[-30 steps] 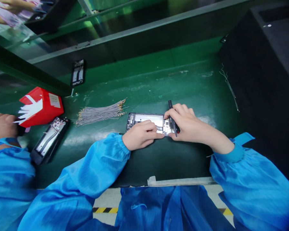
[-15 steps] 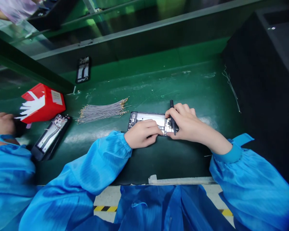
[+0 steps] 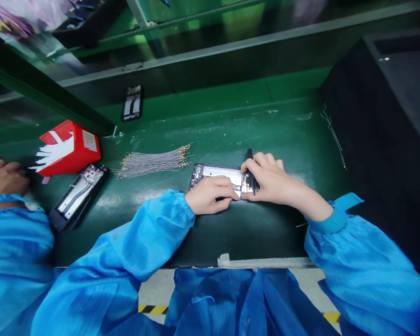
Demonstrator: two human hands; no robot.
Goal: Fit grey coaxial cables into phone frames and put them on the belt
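An opened phone, its inner frame and circuit boards exposed, lies flat on the green bench. My left hand rests over its lower side, fingers bent and pressed together. Those fingertips meet at the phone's near edge, next to a board; whatever they pinch is hidden. At the right end, my right hand holds a black pen-like tool slanting across the phone, with thumb and forefinger at opposite edges of it. To the left of the phone lies a bundle of thin grey cables with gold-coloured ends.
Another opened phone lies atop a dark block at the left, beside a red box of white strips. A further opened phone sits at the back. A co-worker's hand is far left; a black case stands right.
The view has shifted a little, so the items on the left appear farther right. Both my hands keep nearly the same hold on the phone. The co-worker's hand has moved slightly.
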